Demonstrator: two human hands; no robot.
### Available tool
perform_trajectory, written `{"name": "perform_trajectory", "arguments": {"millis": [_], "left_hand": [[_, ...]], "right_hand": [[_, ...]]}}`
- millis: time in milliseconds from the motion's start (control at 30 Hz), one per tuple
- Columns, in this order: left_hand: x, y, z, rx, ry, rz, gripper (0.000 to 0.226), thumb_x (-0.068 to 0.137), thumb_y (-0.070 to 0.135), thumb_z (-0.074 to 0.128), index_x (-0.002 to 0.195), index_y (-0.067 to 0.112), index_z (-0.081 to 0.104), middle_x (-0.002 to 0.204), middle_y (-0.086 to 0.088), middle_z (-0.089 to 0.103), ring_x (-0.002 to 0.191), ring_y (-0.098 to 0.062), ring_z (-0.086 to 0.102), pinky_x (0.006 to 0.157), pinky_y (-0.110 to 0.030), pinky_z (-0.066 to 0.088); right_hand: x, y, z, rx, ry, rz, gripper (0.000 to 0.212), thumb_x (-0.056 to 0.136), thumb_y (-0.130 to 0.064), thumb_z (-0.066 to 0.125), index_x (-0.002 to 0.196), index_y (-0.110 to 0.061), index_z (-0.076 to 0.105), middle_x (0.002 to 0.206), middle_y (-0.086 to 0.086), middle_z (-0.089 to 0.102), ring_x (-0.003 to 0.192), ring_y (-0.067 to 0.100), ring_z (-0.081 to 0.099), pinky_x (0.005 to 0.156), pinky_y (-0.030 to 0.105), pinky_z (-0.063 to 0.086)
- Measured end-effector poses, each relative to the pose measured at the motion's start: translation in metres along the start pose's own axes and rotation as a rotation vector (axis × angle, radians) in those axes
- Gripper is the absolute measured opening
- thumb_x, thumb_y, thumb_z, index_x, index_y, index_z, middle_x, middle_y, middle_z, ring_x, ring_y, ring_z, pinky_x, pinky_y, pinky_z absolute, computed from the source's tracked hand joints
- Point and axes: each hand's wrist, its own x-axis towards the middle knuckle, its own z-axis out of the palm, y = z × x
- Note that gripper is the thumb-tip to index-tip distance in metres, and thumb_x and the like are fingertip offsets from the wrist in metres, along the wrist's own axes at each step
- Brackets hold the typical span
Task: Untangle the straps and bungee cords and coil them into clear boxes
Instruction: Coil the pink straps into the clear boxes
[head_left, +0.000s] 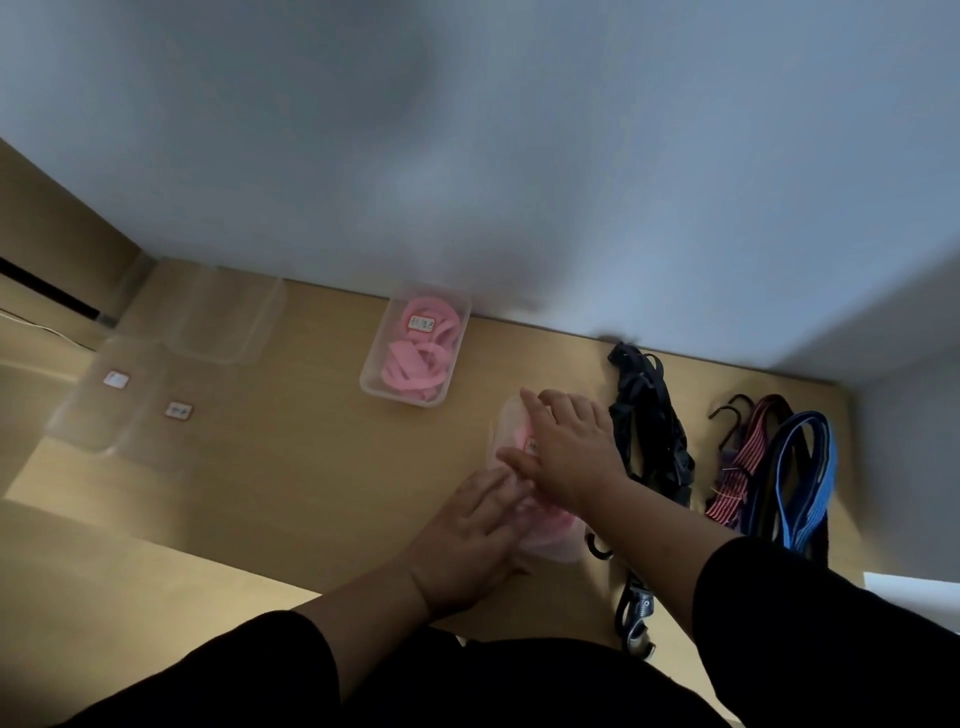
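A clear box (550, 540) with pink straps inside lies on the wooden table under both my hands. My right hand (566, 452) presses flat on its lid with straight fingers. My left hand (472, 535) rests on the box's near left side, fingers extended. A second clear box (371, 382) filled with coiled pink straps (421, 358) stands behind, near the wall. To the right lie a black strap bundle (649, 421), a red striped bungee cord (748, 457) with black hooks, and a blue cord (805, 478).
An empty clear box (228, 317) stands at the back left, with two clear lids (119, 400) bearing small labels in front of it. A black strap with a buckle (636, 613) lies near the table's front edge. A grey wall (519, 156) borders the table.
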Motion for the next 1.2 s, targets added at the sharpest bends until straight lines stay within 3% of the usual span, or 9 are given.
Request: {"name": "perform_trajectory", "arguments": {"millis": [100,200,267,367,600,700,1000,1067,1200], "left_hand": [[0.004,-0.002,-0.006,-0.207,-0.039,-0.416,0.066,0.102,0.050,0.040,0.139,-0.004,0.052,0.144,-0.023,0.051,0.137,-0.033,0.042,0.114,-0.045,0.032],[0.020,-0.006,-0.010,-0.566,-0.105,-0.896,0.053,0.102,0.042,0.050,0.146,0.012,0.046,0.136,-0.001,0.056,0.129,-0.018,0.052,0.099,-0.021,0.039],[0.029,-0.008,-0.008,-0.691,-0.141,-0.890,0.038,0.103,0.032,0.050,0.140,0.024,0.051,0.129,0.005,0.063,0.118,-0.006,0.056,0.085,-0.009,0.040],[0.037,-0.006,-0.004,-0.769,-0.101,-0.989,0.035,0.104,0.032,0.047,0.139,0.032,0.055,0.131,0.006,0.066,0.118,-0.009,0.059,0.096,-0.024,0.047],[0.046,0.005,0.003,-1.087,0.104,-1.241,0.028,0.107,0.024,0.045,0.108,0.021,0.073,0.098,0.003,0.077,0.098,-0.016,0.071,0.082,-0.025,0.053],[0.048,0.008,0.008,-1.197,0.193,-1.278,0.028,0.107,0.021,0.045,0.106,0.017,0.072,0.098,-0.003,0.078,0.096,-0.016,0.072,0.084,-0.032,0.056],[0.055,0.002,0.009,-1.207,0.232,-1.327,0.032,0.102,0.008,0.047,0.097,0.017,0.077,0.094,-0.002,0.078,0.093,-0.016,0.071,0.076,-0.023,0.055],[0.058,-0.001,0.009,-1.110,0.206,-1.313,0.029,0.102,0.014,0.047,0.105,0.019,0.076,0.098,0.002,0.077,0.097,-0.017,0.071,0.084,-0.030,0.057],[0.064,-0.007,0.011,-0.953,0.147,-1.274,0.039,0.103,0.022,0.048,0.142,0.023,0.055,0.139,0.005,0.060,0.127,-0.013,0.056,0.112,-0.036,0.042]], "right_hand": [[-0.001,0.002,0.001,0.002,0.034,-0.001,0.096,0.084,-0.083,0.011,0.159,-0.026,0.024,0.156,0.002,0.039,0.141,0.027,0.034,0.113,0.048,0.025],[-0.001,0.001,0.003,0.031,0.051,-0.019,0.092,0.085,-0.083,0.021,0.157,-0.026,0.030,0.155,0.001,0.042,0.140,0.027,0.036,0.111,0.047,0.030],[-0.002,-0.001,0.005,0.039,0.083,-0.041,0.087,0.087,-0.079,0.031,0.154,-0.024,0.038,0.151,0.001,0.047,0.137,0.027,0.041,0.109,0.048,0.033],[-0.004,-0.003,0.006,0.039,0.099,-0.041,0.081,0.089,-0.075,0.037,0.151,-0.024,0.044,0.149,0.001,0.051,0.134,0.028,0.045,0.106,0.049,0.035],[-0.006,-0.007,0.005,0.026,0.124,-0.047,0.074,0.092,-0.067,0.033,0.146,-0.020,0.053,0.145,0.002,0.056,0.127,0.031,0.054,0.097,0.051,0.043],[-0.006,-0.007,0.004,0.010,0.095,-0.052,0.075,0.093,-0.067,0.029,0.148,-0.020,0.049,0.149,0.001,0.053,0.129,0.031,0.051,0.098,0.052,0.041],[-0.003,-0.008,0.004,-0.034,0.080,-0.051,0.073,0.096,-0.067,0.026,0.151,-0.022,0.043,0.144,0.007,0.053,0.127,0.031,0.050,0.098,0.052,0.040],[-0.004,-0.009,0.002,-0.025,0.077,-0.040,0.070,0.097,-0.063,0.026,0.150,-0.022,0.045,0.145,0.006,0.053,0.129,0.031,0.049,0.101,0.051,0.039],[-0.009,-0.008,0.001,0.040,0.154,-0.022,0.058,0.097,-0.046,0.030,0.135,-0.017,0.063,0.139,0.007,0.062,0.124,0.032,0.057,0.099,0.050,0.044]]}}
